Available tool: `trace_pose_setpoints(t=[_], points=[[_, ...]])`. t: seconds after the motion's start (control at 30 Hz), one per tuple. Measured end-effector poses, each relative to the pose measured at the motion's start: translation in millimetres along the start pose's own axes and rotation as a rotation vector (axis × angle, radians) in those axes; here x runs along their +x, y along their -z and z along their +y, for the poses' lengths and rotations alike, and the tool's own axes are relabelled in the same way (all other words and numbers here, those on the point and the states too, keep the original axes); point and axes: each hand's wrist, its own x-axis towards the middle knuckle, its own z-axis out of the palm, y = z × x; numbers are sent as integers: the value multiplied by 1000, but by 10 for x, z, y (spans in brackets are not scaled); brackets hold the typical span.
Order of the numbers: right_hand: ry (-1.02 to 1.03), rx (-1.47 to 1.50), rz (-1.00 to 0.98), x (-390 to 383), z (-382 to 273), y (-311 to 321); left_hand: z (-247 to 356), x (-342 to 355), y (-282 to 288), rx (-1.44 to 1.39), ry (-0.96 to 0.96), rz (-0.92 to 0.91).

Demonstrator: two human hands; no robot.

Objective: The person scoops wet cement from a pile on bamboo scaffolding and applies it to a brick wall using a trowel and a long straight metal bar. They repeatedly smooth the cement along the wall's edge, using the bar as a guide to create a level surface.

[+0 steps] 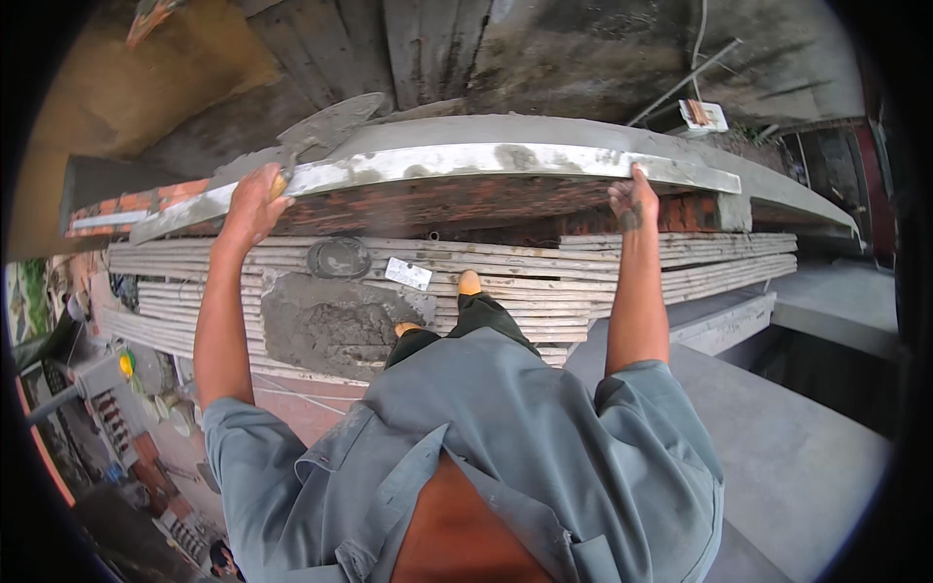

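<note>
1. My left hand [255, 202] is clamped on a trowel [326, 126] handle, also touching the straightedge [486, 160].
2. My right hand [634, 197] grips that straightedge's far end, against the plastered ledge [544, 128].
3. I judge levelling underway; mortar pile [330, 330] below my left hand remains.

**Grey work shirt, dark trousers, pale-toed footwear**

Clad in a loose grey-blue button shirt, collar open and front parted over the chest. Short sleeves ending above the elbows, hems wide and slack, forearms bare below. Fabric creased, with stitched seams along the placket and shoulders. Dark trousers seen from above, narrowing toward the feet. Footwear showing only as pale orange-tan toes. Left hand [255, 201] and right hand [633, 197] both bare, no gloves, no watch or bands at the wrists. Grey smears of mortar on the fingers [622, 216] and knuckles.
</note>
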Motion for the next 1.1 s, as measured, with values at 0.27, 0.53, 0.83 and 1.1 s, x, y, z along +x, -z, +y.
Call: trace_pose_setpoints(t=[0.27,0.53,0.83,1.1], points=[[3,-17,-4,-237,-110,-114,164,-15,42,24,121,-27],[3,32,-11,-158,-67,-98,130,-25,-2,26,102,-4],[26,0,-16,-120,-60,-98,75,-26,-30,54,124,-25],[19,-46,4,-58,-41,-70,202,15,23,20,170,-45]])
